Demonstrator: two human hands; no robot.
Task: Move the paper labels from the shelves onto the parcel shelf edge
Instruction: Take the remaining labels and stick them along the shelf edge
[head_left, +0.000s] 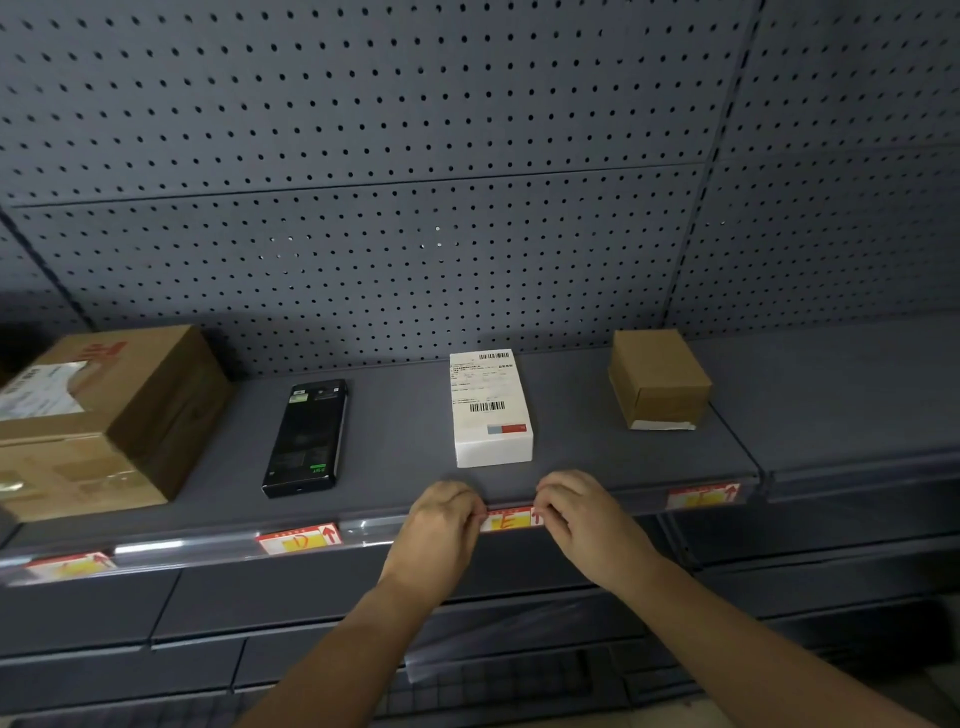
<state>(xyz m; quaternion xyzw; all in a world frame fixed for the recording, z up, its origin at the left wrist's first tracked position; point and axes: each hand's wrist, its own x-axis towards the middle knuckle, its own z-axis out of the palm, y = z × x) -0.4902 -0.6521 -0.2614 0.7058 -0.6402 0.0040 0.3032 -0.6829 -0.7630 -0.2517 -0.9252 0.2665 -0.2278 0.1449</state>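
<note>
**Both Hands Pinching a Label at the Shelf Edge**

A grey pegboard wall is filling the upper part of the view, and a grey parcel shelf is running across below it. Along the front of the shelf, a clear plastic shelf edge strip is catching the light.

Four parcels are sitting on the shelf, well apart from one another. The large cardboard box is standing at the far left, with a white sticker on its top. The white box, bearing barcodes, is lying near the middle, just behind the hands. The small brown box is resting toward the right. The black box, long and slim, is lying between the large cardboard box and the white one.

The left hand and the right hand are reaching up to the strip, each one pinching an end of the E label, a red and white paper label with a yellow patch and a red arrow. The label is sitting at the shelf edge, directly below the white box; whether it is fully seated in the strip cannot be told.

Three more labels are sitting in the strip: the D label below the black box, a blurred left label below the large cardboard box, and a right label below the small brown box.
</note>
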